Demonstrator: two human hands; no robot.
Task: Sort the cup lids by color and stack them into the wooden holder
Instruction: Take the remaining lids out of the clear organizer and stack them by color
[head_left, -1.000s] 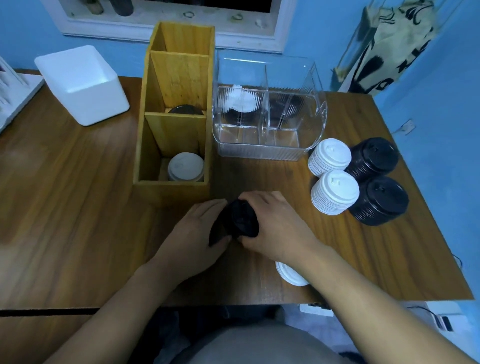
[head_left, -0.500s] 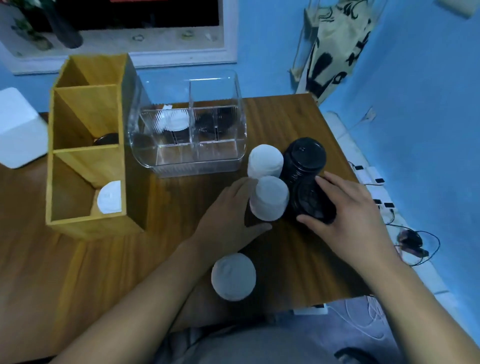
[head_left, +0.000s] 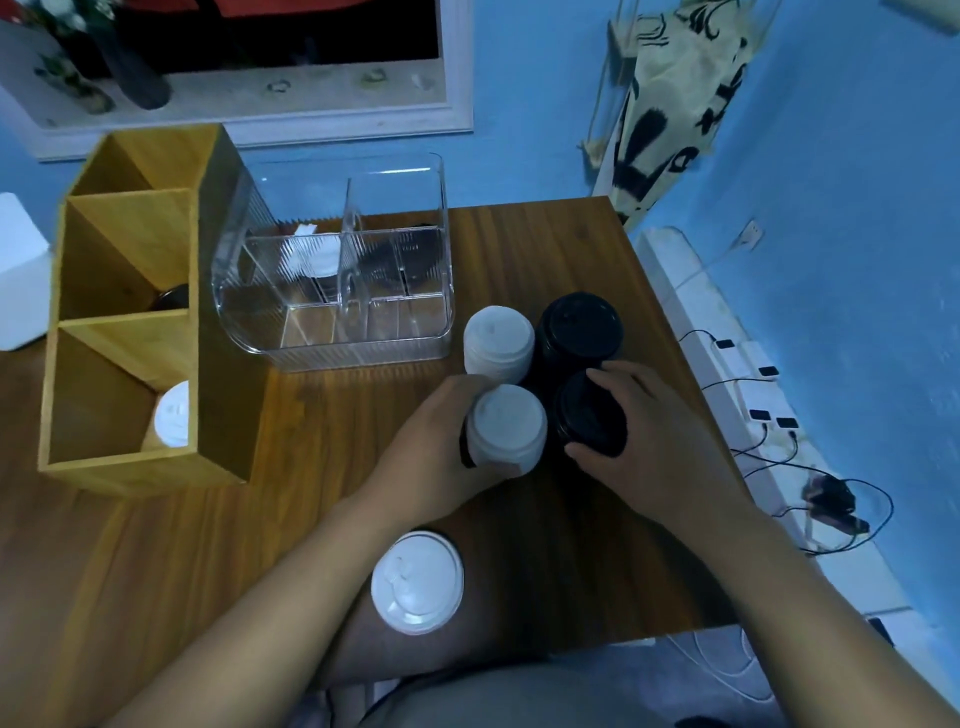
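Four lid stacks stand at the table's right. My left hand (head_left: 436, 457) grips the near white stack (head_left: 506, 428), with a black lid edge showing beneath it. My right hand (head_left: 654, 441) curls round the near black stack (head_left: 587, 415). Behind them stand a far white stack (head_left: 498, 343) and a far black stack (head_left: 579, 327). A single white lid (head_left: 417, 582) lies near the front edge. The wooden holder (head_left: 223, 332) stands at the left, with a white lid (head_left: 172, 421) in its near compartment and a dark lid (head_left: 171, 296) in the middle one.
A clear plastic organizer (head_left: 332, 332) with white and black lids inside stands between the holder and the stacks. A white box (head_left: 18, 280) sits at the far left. Power strips and cables (head_left: 763, 410) lie on the floor beyond the table's right edge.
Both hands left the black lid at the table's middle and moved right to the stacks. The left hand now grips the near white stack, the right hand the near black stack. The view panned right.
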